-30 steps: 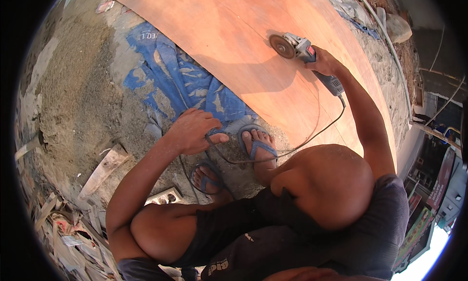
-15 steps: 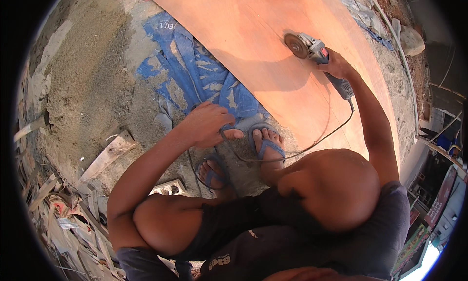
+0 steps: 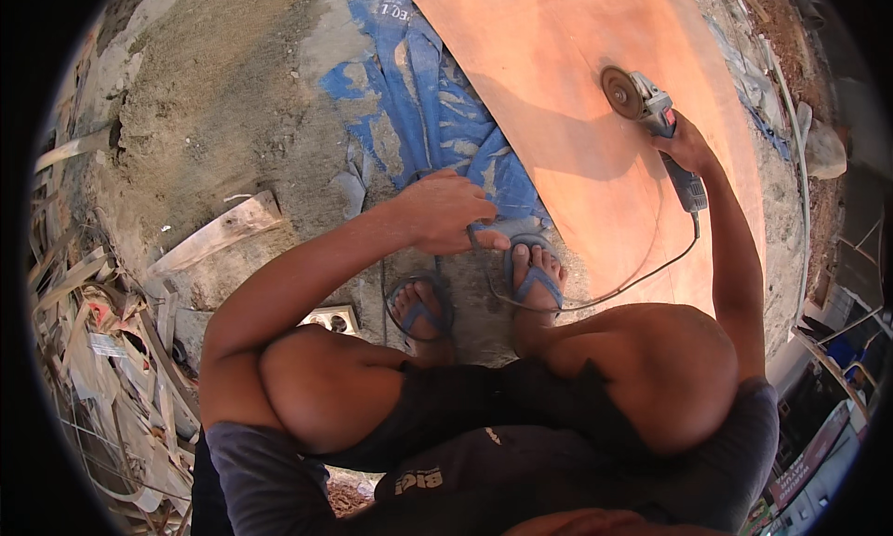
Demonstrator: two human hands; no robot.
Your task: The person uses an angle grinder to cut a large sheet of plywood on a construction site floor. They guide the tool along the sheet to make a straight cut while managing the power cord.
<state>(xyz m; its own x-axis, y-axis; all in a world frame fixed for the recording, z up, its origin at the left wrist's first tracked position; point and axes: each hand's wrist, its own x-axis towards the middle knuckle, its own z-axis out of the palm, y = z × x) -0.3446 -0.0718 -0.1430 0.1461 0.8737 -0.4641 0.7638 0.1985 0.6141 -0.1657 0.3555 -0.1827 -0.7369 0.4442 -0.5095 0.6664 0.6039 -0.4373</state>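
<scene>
My right hand [image 3: 686, 145] grips an angle grinder [image 3: 690, 188] by its body. The grinder's brown disc [image 3: 621, 92] is tilted up over a large reddish plywood sheet [image 3: 549, 33]; I cannot tell whether it spins. From its rear end, a dark power cord [image 3: 577, 309] loops down over the sheet and past my feet to my left hand [image 3: 442, 212]. My left fingers are curled round the cord, above my sandalled feet and near the sheet's left edge. A crumpled blue tarp [image 3: 423, 80] lies beside that edge.
I squat with my knees apart. On the left are a wooden board [image 3: 228, 229] and a heap of scrap wood [image 3: 121, 378]. A power strip [image 3: 330, 318] lies by my left knee. Plastic sheeting [image 3: 744, 80] and a long pipe [image 3: 800, 192] run along the right.
The whole view has shifted, so the ground, sheet and grinder sit further right in the picture. Both hands keep their holds, and the grinder stays over much the same part of the sheet.
</scene>
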